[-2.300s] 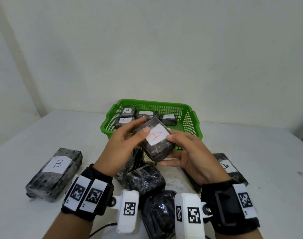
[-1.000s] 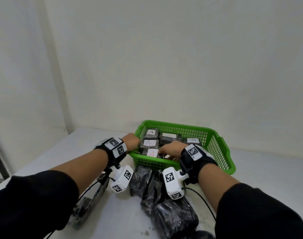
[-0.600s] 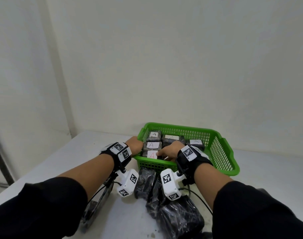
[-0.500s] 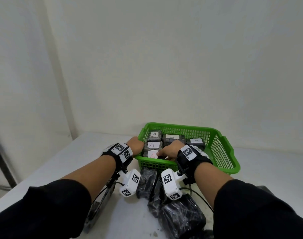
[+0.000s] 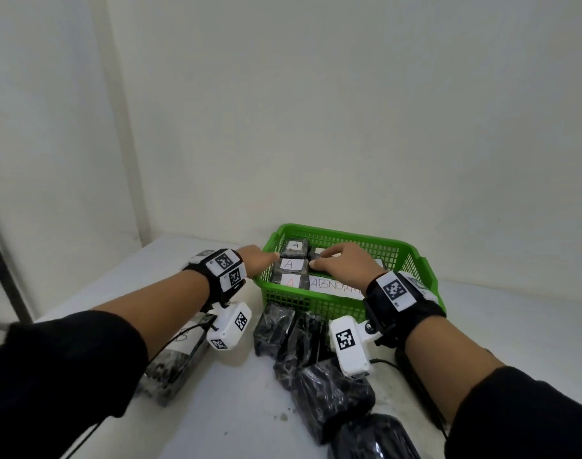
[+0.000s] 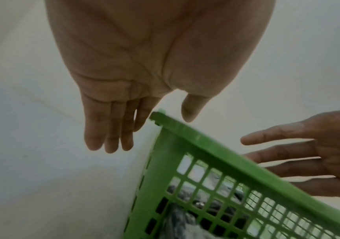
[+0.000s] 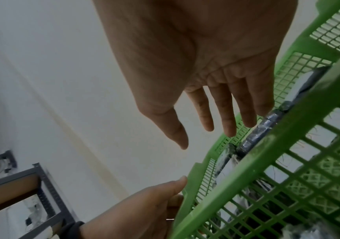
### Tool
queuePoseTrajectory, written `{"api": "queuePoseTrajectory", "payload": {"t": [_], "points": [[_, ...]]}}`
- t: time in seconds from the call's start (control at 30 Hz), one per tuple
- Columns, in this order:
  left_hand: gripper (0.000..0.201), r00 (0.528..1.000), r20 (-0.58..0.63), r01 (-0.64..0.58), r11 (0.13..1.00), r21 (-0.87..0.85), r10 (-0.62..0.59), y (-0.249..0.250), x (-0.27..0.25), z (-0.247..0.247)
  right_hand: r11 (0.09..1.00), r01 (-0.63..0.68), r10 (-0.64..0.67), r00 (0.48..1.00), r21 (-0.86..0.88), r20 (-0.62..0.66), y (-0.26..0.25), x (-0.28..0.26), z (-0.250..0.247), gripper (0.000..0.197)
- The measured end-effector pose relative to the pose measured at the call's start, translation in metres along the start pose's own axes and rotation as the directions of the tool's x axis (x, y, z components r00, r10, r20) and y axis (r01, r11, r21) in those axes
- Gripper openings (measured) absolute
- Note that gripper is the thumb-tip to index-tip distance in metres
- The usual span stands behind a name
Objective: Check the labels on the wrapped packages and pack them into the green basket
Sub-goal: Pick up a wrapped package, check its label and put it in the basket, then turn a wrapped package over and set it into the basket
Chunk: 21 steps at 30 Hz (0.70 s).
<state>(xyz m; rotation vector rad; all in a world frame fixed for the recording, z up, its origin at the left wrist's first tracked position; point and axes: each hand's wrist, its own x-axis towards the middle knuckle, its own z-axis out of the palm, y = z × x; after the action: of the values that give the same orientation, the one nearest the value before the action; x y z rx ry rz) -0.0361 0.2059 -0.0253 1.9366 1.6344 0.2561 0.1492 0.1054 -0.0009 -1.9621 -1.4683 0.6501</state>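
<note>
Three A-labelled packages (image 5: pixel 291 265) were counted in the green basket (image 5: pixel 412 256), dark and film-wrapped; left hand (image 5: pixel 255 260) and right hand (image 5: pixel 344 265) were held released.

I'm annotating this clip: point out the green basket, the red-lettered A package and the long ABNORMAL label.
green basket (image 5: pixel 319 305), head view, near wall mesh.
red-lettered A package (image 5: pixel 290 281), head view, its white label.
ABNORMAL label (image 5: pixel 332 286), head view, the lettering.

— Where are the arms?
— Both forearms stretch forward, dark sleeves pushed up.
— The left hand (image 5: pixel 255 262)?
— Fingers straight and together, thumb apart, holding nothing.
— The right hand (image 5: pixel 344 266)?
— Farther right, palm down, fingers spread and relaxed.
</note>
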Motion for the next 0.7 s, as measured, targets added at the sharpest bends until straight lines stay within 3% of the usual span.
{"api": "queuePoseTrajectory", "payload": {"t": [0.13,0.3,0.47,0.7], "points": [[0.08,0.997,-0.021,-0.064,0.984,0.165,0.069,0.0,-0.024,-0.011,0.997,0.08,-0.081,0.997,0.011,0.009,-0.001,-0.026,-0.009,0.051],[0.074,0.991,-0.038,-0.108,0.948,0.3,0.125,-0.008,-0.052,-0.014,0.989,0.145,-0.145,0.989,-0.02,0.011,-0.001,-0.054,-0.011,0.066],[0.078,0.987,-0.048,-0.128,0.93,0.344,0.153,-0.022,-0.08,-0.024,0.973,0.219,-0.217,0.976,-0.069,0.026,-0.014,-0.079,-0.007,0.073],[0.086,0.993,-0.061,-0.065,0.915,0.397,0.097,-0.07,-0.122,-0.036,0.916,0.384,-0.368,0.92,-0.119,0.137,-0.042,-0.104,0.032,0.081]]}}
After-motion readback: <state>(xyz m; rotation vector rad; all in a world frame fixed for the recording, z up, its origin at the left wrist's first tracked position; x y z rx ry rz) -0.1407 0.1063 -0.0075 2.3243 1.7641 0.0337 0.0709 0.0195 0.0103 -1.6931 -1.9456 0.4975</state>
